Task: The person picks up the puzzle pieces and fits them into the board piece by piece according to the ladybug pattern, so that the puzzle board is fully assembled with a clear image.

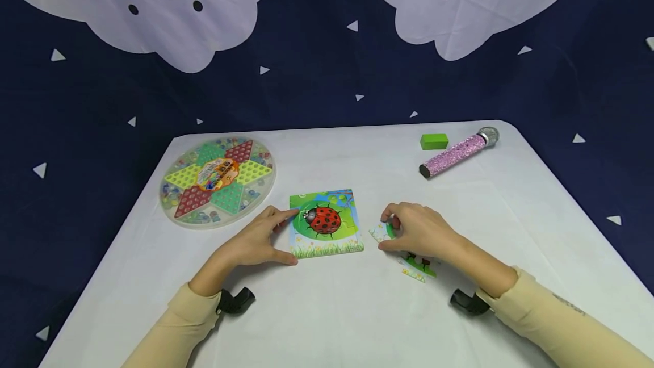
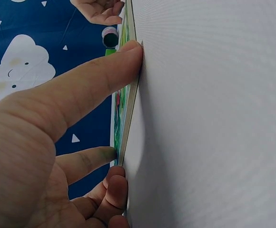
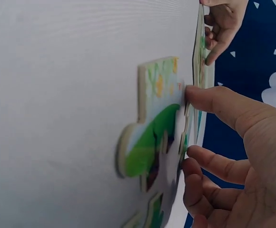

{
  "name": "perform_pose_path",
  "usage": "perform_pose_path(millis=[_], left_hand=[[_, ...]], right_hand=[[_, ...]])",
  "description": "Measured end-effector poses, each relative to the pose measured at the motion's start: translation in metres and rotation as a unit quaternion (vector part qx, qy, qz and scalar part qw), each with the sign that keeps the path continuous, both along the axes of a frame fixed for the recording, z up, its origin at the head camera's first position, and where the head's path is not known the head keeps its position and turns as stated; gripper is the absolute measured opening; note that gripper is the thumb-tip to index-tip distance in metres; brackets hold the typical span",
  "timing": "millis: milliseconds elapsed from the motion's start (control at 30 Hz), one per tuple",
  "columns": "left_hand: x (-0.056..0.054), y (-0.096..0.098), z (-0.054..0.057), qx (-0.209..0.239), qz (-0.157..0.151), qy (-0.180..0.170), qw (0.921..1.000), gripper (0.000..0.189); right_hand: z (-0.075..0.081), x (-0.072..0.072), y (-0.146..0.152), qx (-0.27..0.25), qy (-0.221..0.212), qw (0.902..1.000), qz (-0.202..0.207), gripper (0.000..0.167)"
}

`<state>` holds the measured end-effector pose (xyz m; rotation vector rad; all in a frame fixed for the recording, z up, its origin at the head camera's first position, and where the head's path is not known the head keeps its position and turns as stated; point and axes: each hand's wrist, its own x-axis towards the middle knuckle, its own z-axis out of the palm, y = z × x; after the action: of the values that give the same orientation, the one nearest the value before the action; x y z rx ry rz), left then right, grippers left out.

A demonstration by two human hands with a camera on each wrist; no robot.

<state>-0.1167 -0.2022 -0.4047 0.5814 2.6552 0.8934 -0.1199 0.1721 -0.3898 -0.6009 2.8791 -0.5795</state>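
Note:
A square ladybug puzzle (image 1: 327, 220) lies flat mid-table. My left hand (image 1: 260, 237) is at its left side: the extended index finger rests on top, and the thumb touches the edge by the near left corner. To the right, my right hand (image 1: 421, 231) pinches a white-and-green puzzle piece (image 1: 379, 233) between thumb and fingers, low over the table. In the right wrist view that piece shows nearly edge-on. Beneath this hand lie loose puzzle pieces (image 1: 420, 266), partly hidden by it; one has flowers and a green curve (image 3: 159, 95).
A round Chinese checkers board (image 1: 217, 180) with marbles around its star sits at the back left. Toward the back right are a green block (image 1: 434, 141) and a glittery pink microphone (image 1: 457, 154). White cloth (image 1: 332, 311) covers the table; a dark cloud-print curtain (image 1: 317, 84) hangs behind.

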Motion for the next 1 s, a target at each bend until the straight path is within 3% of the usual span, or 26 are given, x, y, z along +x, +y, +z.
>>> perform_pose_path(millis=[500,1000], left_hand=[[-0.001,0.0,-0.001,-0.006,-0.001,0.008,1.0,0.109],[-0.001,0.004,-0.002,-0.012,0.003,0.018,0.9998,0.11]], right_hand=[[0.007,-0.011,0.011,-0.034,-0.068,0.997,0.009,0.051],[0.01,-0.014,-0.002,-0.074,-0.031,0.9949,0.061,0.048]])
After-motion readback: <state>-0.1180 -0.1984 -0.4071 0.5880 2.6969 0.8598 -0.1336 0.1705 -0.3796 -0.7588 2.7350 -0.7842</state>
